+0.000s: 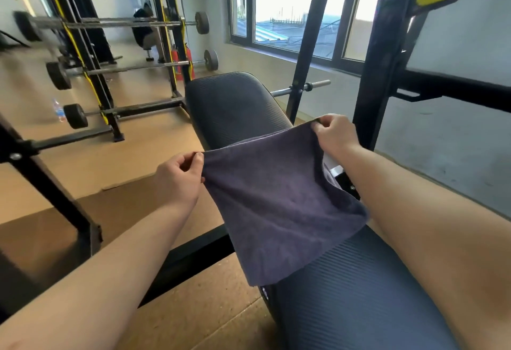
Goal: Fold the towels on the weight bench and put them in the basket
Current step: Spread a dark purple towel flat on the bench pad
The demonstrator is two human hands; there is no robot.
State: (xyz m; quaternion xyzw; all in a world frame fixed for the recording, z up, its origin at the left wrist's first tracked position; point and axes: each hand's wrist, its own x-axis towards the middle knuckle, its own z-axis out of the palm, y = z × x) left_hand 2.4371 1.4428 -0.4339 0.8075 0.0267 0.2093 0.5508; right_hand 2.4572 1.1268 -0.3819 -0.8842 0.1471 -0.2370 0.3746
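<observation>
- Bench [359, 294] lies underneath — a flat surface for creasing.
- Towel [276, 206] hangs stretched above it; keep its top edge level.
- Left hand [178, 175] and right hand [336, 134] each pinch a top corner — bring them together evenly.

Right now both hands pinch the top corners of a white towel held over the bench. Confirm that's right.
Not quite: the towel is dark grey, not white. The rest stands. The head view shows the left hand and the right hand each pinching a top corner, holding it over the bench.
</observation>
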